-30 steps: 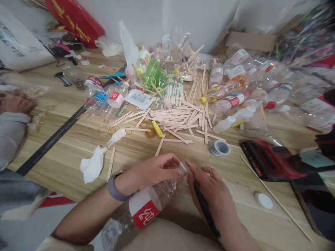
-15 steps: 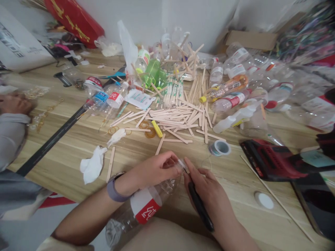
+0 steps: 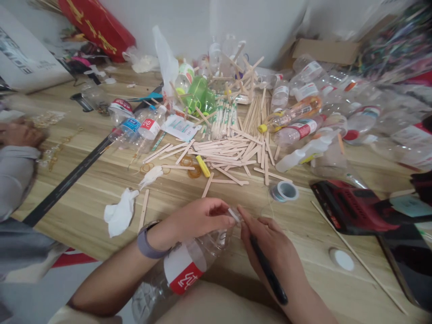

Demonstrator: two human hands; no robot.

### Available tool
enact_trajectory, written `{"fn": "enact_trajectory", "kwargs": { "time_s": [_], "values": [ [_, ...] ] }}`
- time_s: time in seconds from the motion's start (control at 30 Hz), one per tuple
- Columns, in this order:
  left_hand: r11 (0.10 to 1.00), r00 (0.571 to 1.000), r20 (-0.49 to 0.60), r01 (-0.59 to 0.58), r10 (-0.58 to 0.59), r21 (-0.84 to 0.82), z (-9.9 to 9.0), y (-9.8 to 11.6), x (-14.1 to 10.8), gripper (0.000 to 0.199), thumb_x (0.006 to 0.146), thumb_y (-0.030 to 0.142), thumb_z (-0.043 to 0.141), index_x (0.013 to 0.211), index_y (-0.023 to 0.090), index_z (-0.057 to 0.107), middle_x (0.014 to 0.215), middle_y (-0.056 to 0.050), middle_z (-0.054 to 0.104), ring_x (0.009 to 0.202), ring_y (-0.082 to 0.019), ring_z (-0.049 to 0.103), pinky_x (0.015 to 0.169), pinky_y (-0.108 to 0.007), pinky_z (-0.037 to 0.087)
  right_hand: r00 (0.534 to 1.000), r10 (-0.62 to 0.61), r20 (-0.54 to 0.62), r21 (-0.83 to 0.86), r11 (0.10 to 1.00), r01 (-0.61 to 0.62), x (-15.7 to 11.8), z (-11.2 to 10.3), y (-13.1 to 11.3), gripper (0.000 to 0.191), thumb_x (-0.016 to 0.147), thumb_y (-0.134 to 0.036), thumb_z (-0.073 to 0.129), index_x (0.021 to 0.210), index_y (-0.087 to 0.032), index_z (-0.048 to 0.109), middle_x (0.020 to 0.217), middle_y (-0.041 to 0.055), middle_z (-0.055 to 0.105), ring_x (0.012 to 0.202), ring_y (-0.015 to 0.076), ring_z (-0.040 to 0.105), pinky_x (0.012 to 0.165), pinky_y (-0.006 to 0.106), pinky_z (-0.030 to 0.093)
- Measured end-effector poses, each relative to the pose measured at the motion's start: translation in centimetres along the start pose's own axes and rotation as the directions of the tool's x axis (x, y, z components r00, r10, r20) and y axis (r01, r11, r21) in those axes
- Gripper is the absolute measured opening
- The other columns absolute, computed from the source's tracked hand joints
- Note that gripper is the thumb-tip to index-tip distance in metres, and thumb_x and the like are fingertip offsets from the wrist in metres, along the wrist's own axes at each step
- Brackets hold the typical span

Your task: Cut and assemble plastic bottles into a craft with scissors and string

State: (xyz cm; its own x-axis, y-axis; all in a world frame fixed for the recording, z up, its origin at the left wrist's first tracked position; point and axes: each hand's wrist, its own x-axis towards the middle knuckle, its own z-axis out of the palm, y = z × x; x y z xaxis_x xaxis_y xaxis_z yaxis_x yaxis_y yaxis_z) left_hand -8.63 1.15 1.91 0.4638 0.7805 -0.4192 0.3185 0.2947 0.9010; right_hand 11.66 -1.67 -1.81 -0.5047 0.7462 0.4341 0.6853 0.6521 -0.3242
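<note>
My left hand (image 3: 199, 218), with a grey-purple wristband, is closed around the neck end of a clear plastic bottle (image 3: 184, 272) with a red and white label. The bottle lies tilted under my forearm and against my lap, its base toward the lower left. In my right hand (image 3: 278, 252) is a slim black-handled tool (image 3: 270, 272); its working end is hidden at the bottle mouth, so I cannot tell its kind. Fingertips of both hands meet around a small whitish piece (image 3: 234, 214) at the neck.
Wooden sticks (image 3: 229, 153) lie heaped ahead, with a yellow-handled tool (image 3: 202, 165) beside them. A wire spool (image 3: 285, 191), white cap (image 3: 341, 259), red-black power tool battery (image 3: 351, 204) and phone (image 3: 410, 261) are rightward. Plastic bottles (image 3: 303, 112) crowd behind. Another person's hand (image 3: 20, 132) is at left.
The black handle's lower end has swung to the right as my right hand turned. The bottle has shifted slightly left and down. My left hand stays at the neck.
</note>
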Motion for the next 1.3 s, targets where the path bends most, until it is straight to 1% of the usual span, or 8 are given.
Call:
{"fn": "enact_trajectory", "kwargs": {
  "time_s": [0.2, 0.43, 0.53, 0.67, 0.87, 1.1, 1.2, 1.3],
  "values": [
    [0.986, 0.996, -0.004, 0.091, -0.092, -0.142, 0.4, -0.1, 0.3, 0.023, 0.082, 0.038, 0.059, 0.092, 0.018, 0.064, 0.082, 0.0, 0.065, 0.077, -0.015, 0.058, 0.071, -0.027, 0.043, 1.0, 0.007, -0.002, 0.039, 0.999, -0.007, -0.3, 0.3, -0.1, 0.047, 0.088, -0.008, 0.037, 0.133, -0.011, 0.049, 0.09, 0.0058, 0.072, 0.075, 0.0188, 0.065, 0.076, 0.035, 0.053],
    [0.965, 0.996, 0.026, 0.089, -0.086, -0.248, 0.3, -0.3, 0.6, 0.019, 0.08, 0.034, 0.06, 0.087, 0.017, 0.063, 0.078, 0.0, 0.064, 0.073, -0.014, 0.057, 0.07, -0.026, 0.043, 0.999, -0.02, -0.049, 0.008, 1.0, 0.02, 0.0, 0.1, -0.3, 0.047, 0.089, -0.009, 0.039, 0.136, -0.009, 0.046, 0.077, 0.0028, 0.07, 0.069, 0.0185, 0.064, 0.07, 0.031, 0.054],
    [0.968, 0.997, 0.006, 0.076, -0.077, -0.24, 0.2, -0.3, 0.6, 0.019, 0.081, 0.035, 0.061, 0.086, 0.017, 0.062, 0.078, 0.0, 0.065, 0.071, -0.013, 0.057, 0.068, -0.025, 0.043, 0.999, -0.009, -0.04, 0.02, 1.0, 0.01, -0.1, -0.1, -0.3, 0.051, 0.088, -0.01, 0.038, 0.14, -0.01, 0.042, 0.074, 0.0025, 0.069, 0.07, 0.0199, 0.065, 0.066, 0.031, 0.054],
    [0.965, 0.996, 0.001, 0.085, -0.087, -0.247, 0.3, 0.0, 0.5, 0.019, 0.082, 0.036, 0.059, 0.085, 0.017, 0.061, 0.075, 0.001, 0.064, 0.069, -0.012, 0.056, 0.066, -0.024, 0.042, 1.0, -0.009, -0.027, 0.053, 0.999, 0.01, -0.1, -0.3, -0.8, 0.053, 0.089, -0.011, 0.037, 0.143, -0.011, 0.038, 0.084, 0.0058, 0.07, 0.074, 0.0204, 0.066, 0.067, 0.032, 0.056],
    [0.975, 0.997, 0.002, 0.07, -0.071, -0.209, 0.3, 0.2, 0.5, 0.018, 0.084, 0.035, 0.057, 0.083, 0.017, 0.057, 0.074, 0.002, 0.063, 0.069, -0.012, 0.055, 0.067, -0.025, 0.042, 0.999, -0.011, -0.05, 0.043, 0.999, 0.013, 0.1, 0.2, -1.2, 0.055, 0.095, -0.011, 0.036, 0.149, -0.012, 0.026, 0.067, -0.001, 0.067, 0.06, 0.0188, 0.064, 0.065, 0.032, 0.055],
    [0.991, 0.996, -0.028, 0.082, -0.085, -0.109, 0.4, 0.7, 0.4, 0.018, 0.085, 0.036, 0.056, 0.081, 0.018, 0.056, 0.072, 0.004, 0.058, 0.069, -0.011, 0.052, 0.066, -0.024, 0.04, 1.0, -0.025, -0.012, 0.023, 0.999, 0.025, 0.1, 0.1, -1.2, 0.066, 0.089, -0.006, 0.034, 0.153, -0.012, 0.015, 0.08, 0.0015, 0.071, 0.06, 0.0188, 0.063, 0.066, 0.034, 0.054],
    [0.99, 0.995, -0.032, 0.086, -0.09, -0.11, 0.5, 0.7, 0.4, 0.018, 0.086, 0.036, 0.055, 0.081, 0.018, 0.056, 0.07, 0.005, 0.057, 0.067, -0.011, 0.05, 0.064, -0.023, 0.038, 0.999, -0.041, -0.013, -0.001, 0.999, 0.041, 0.3, -0.1, -1.3, 0.064, 0.091, -0.006, 0.033, 0.152, -0.01, 0.015, 0.072, -0.0005, 0.069, 0.059, 0.0188, 0.063, 0.063, 0.033, 0.051],
    [0.992, 0.996, -0.033, 0.084, -0.088, -0.097, 0.6, 0.2, 0.5, 0.021, 0.086, 0.039, 0.055, 0.083, 0.018, 0.057, 0.07, 0.005, 0.057, 0.066, -0.01, 0.05, 0.063, -0.023, 0.037, 0.997, -0.072, -0.014, -0.065, 0.995, 0.071, 0.6, -0.6, -1.5, 0.059, 0.091, -0.005, 0.032, 0.149, -0.008, 0.022, 0.072, 0.0006, 0.069, 0.058, 0.017, 0.063, 0.068, 0.033, 0.049]
  ]
}}
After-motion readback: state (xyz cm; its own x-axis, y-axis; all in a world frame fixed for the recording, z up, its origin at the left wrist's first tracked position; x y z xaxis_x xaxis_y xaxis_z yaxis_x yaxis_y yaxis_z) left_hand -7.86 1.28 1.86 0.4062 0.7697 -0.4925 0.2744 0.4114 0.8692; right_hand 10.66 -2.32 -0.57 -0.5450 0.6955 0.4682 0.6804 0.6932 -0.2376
